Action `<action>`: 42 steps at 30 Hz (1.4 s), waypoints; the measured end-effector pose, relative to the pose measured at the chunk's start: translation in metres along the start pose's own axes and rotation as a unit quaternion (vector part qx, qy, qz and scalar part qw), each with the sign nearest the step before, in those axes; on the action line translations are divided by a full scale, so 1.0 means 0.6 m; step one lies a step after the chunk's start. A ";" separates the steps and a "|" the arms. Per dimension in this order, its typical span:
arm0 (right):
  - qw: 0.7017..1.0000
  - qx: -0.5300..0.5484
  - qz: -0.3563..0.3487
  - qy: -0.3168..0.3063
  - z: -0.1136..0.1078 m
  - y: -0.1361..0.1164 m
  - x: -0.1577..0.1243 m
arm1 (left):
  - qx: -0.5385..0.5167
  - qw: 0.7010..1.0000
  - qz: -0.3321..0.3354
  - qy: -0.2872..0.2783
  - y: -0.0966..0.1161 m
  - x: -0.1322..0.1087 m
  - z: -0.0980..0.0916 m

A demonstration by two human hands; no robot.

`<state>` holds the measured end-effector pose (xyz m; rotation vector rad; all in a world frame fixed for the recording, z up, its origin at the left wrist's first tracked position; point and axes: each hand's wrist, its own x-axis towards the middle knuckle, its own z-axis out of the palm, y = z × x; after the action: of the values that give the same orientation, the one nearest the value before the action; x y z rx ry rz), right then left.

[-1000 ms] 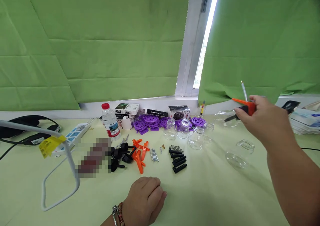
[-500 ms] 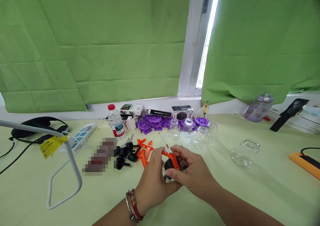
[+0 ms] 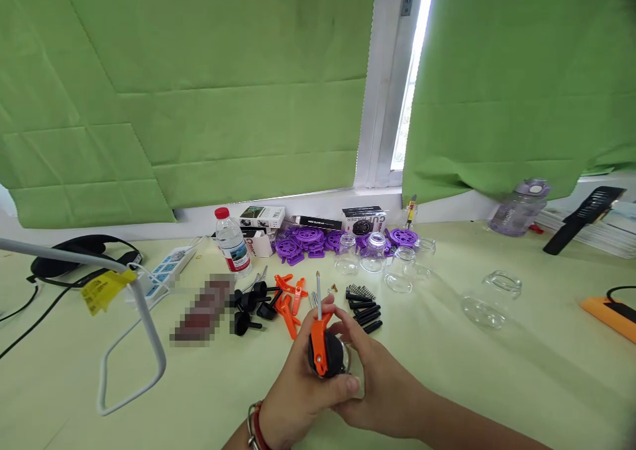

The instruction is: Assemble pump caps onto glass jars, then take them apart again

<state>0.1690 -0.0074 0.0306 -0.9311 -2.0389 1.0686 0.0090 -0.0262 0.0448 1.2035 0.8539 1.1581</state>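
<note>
Between my two hands is a small glass bottle [image 3: 346, 357] with a black cap [image 3: 334, 354]. An orange lever [image 3: 319, 352] sits across the cap, and a thin metal tube [image 3: 318, 291] points away from me. My left hand [image 3: 293, 393] is wrapped round the bottle's left side, its thumb at the near side below the cap. Closed against the right side, my right hand [image 3: 385, 387] has its fingertips near the lever's far end. Most of the glass is hidden by my fingers. Just beyond lie black tubes [image 3: 366, 313] and small springs [image 3: 362, 292].
Orange levers [image 3: 299, 293] and black stemmed caps [image 3: 242, 323] lie left of my hands. Behind are purple discs [image 3: 309, 236], clear glass bottles [image 3: 372, 254] and a red-capped water bottle [image 3: 231, 243]. A white metal frame [image 3: 158, 350] stands at left; another glass bottle [image 3: 484, 311] lies right.
My hands have moved slightly toward me and turned the bottle, so the lever and tube now point more straight away. The black tubes and springs have come into view.
</note>
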 end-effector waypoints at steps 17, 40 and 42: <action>0.928 0.294 0.228 0.019 -0.038 0.040 0.047 | -0.128 0.982 -0.130 -0.045 0.008 -0.005 -0.062; 0.919 0.329 0.216 -0.018 -0.039 0.078 0.101 | -0.299 0.942 -0.140 -0.051 -0.029 0.018 -0.089; 0.915 0.348 0.202 -0.019 -0.039 0.077 0.104 | -0.296 0.944 -0.141 -0.044 -0.030 0.018 -0.089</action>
<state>0.1671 0.0719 0.0146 -0.9494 -1.3219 1.8774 -0.0356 -0.0019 0.0178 0.6093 0.5274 1.0142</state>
